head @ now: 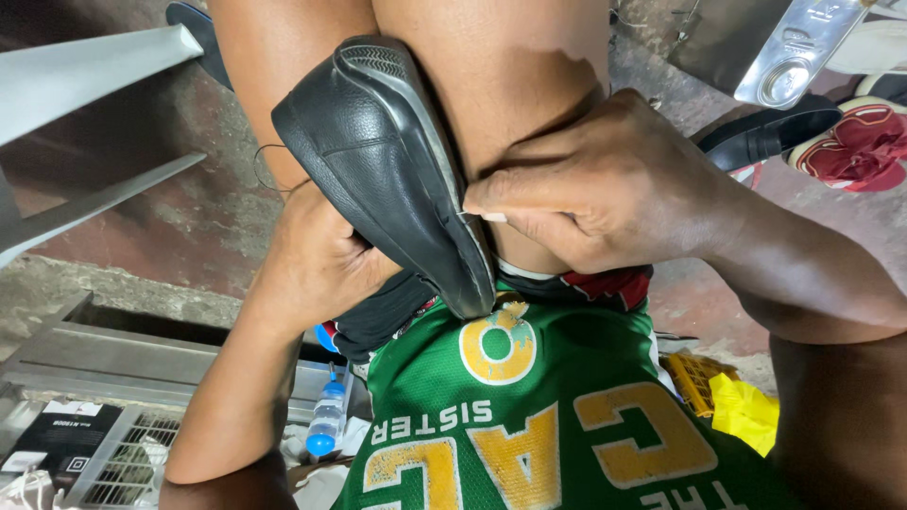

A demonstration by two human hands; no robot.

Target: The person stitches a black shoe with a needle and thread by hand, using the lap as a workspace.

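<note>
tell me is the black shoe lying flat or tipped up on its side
Tipped on its side: the black shoe is braced against the knee, sole edge facing the camera, left hand underneath and right hand pinching its edge.

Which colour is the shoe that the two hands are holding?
The shoe is black, with a grained leather look. The head view shows it.

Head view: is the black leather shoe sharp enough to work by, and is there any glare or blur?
Head view: the black leather shoe is sharp and evenly lit, with soft sheen on its sole edge; the right hand and left hand show no motion blur; the shiny metal can glares; the frame edges look wide-angle stretched.
</note>
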